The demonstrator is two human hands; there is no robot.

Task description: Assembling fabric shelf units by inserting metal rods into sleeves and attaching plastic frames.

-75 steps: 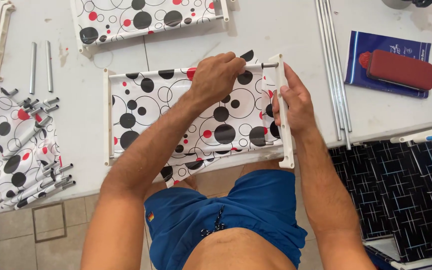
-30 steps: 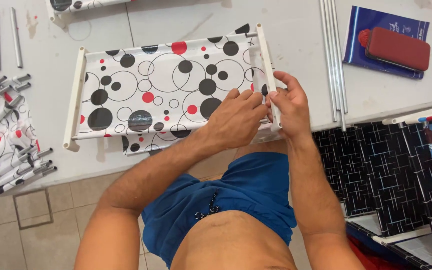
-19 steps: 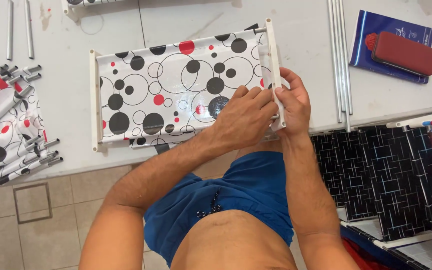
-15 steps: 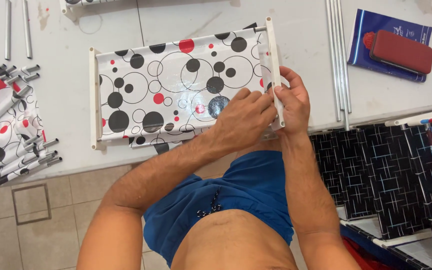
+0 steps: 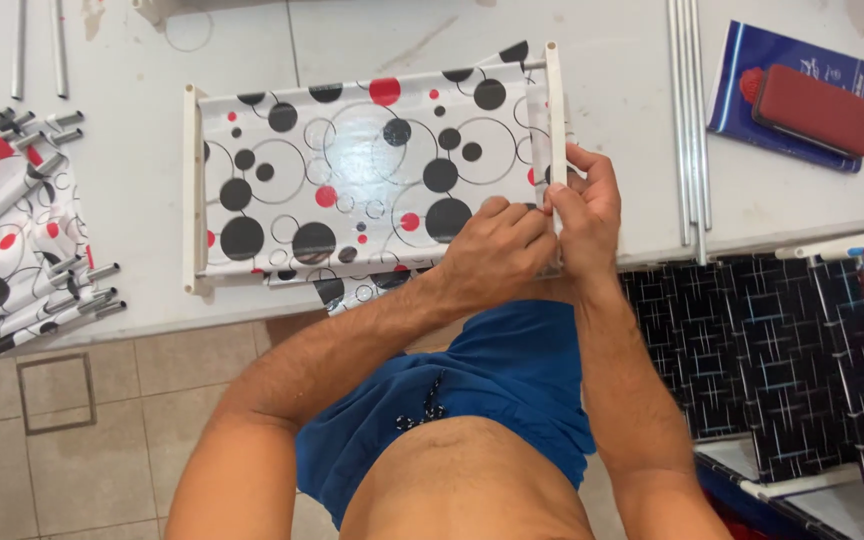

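From the head camera, the spotted cloth panel [image 5: 362,190] is lying flat on the white table [image 5: 132,290], near its front edge. The left hand [image 5: 497,250] and the right hand [image 5: 587,205] are both pinching the panel's white bar [image 5: 554,100] at its right end, fingers closed on it. Long metal rods [image 5: 690,110] are lying close by.

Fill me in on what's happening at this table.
A person stands at a white table, both hands at the right end of a polka-dot fabric panel stretched between two white bars. The left hand and right hand pinch the fabric edge against the right bar. Fabric-wrapped tubes lie to the left, metal rods and a red case to the right.
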